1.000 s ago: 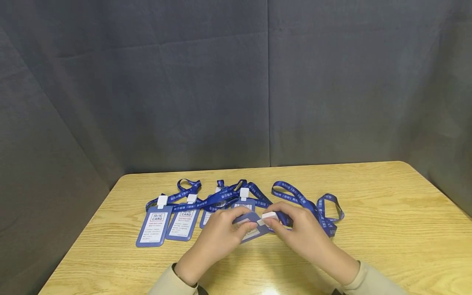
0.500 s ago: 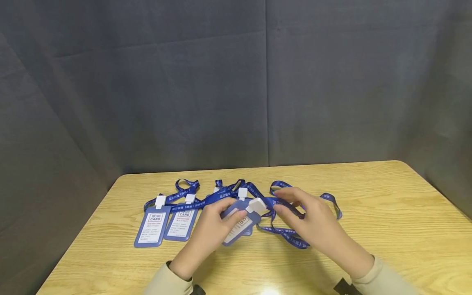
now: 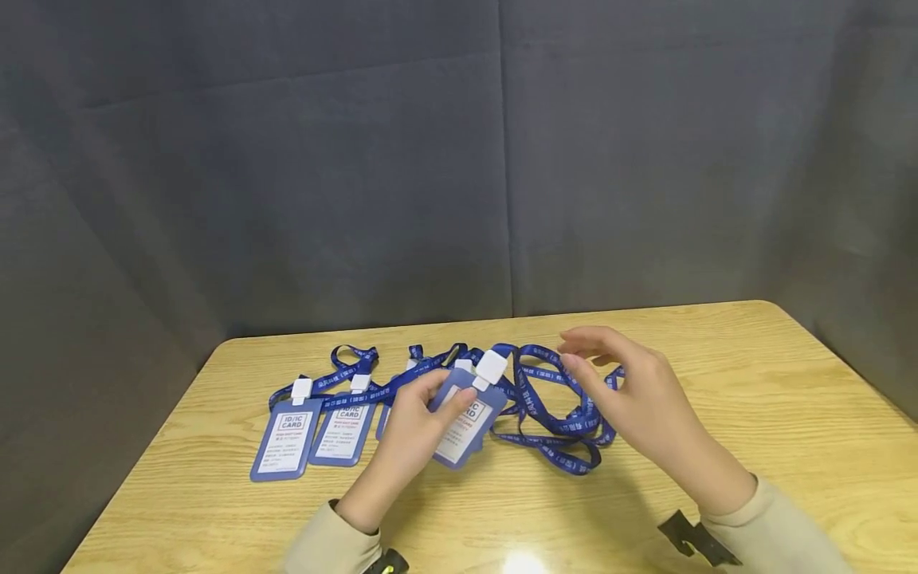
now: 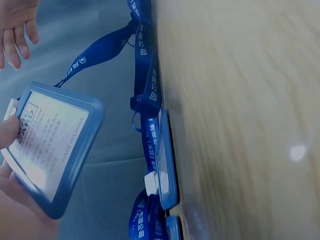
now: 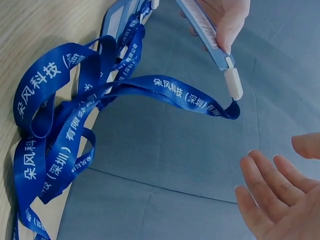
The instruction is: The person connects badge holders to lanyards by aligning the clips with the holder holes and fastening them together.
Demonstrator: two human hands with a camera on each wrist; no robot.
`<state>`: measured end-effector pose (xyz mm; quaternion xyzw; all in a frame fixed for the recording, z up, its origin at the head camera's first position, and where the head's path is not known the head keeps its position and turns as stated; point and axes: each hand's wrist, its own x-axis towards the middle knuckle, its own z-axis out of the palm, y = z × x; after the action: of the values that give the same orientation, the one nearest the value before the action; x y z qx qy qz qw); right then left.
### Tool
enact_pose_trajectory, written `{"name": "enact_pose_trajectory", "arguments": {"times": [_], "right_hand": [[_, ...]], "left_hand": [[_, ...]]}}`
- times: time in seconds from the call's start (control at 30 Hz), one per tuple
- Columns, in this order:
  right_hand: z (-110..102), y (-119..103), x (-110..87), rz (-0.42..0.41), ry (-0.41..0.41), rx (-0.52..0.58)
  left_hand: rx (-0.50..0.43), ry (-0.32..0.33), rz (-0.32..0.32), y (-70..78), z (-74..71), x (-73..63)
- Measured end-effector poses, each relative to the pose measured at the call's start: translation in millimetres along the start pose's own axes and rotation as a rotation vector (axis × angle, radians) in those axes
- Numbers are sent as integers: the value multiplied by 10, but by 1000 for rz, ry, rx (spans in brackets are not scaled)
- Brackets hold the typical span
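My left hand [image 3: 416, 418] pinches a blue ID badge holder [image 3: 468, 426] between thumb and fingers, raised above the table and tilted. A white clip [image 3: 491, 368] tops this holder. From the clip runs a blue printed lanyard [image 5: 185, 95], whose loops lie in a tangle on the right. My right hand [image 3: 641, 387] hovers beside those loops, fingers relaxed and holding nothing. In the right wrist view its palm and spread fingertips appear apart from the strap. Behind the held holder another badge shows only its white clip [image 3: 464, 364] and a bit of edge.
Two more badge holders, one at far left [image 3: 283, 442] and a neighbour [image 3: 340, 434], lie face up on the wooden table [image 3: 215, 518]. A third [image 3: 383, 422] is mostly hidden by my left hand. Lanyards cross above them. A grey curtain [image 3: 358, 199] stands behind the table.
My right hand has let go of the white clip and moved up and right. The left hand has turned the badge holder more upright. The lanyard loops on the right have shifted.
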<state>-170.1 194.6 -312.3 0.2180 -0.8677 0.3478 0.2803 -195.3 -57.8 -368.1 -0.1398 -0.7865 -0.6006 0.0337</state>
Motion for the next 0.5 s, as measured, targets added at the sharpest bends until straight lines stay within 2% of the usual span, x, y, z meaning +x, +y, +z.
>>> {"name": "enact_pose_trajectory", "arguments": {"times": [0.23,0.5], "right_hand": [[-4,-19,16,-17,14,-15],[-1,-34,-1,-2,0,-28]], "left_hand": [[-6,-4,32,28,107,124],[-141,47,-3,57,330,310]]}}
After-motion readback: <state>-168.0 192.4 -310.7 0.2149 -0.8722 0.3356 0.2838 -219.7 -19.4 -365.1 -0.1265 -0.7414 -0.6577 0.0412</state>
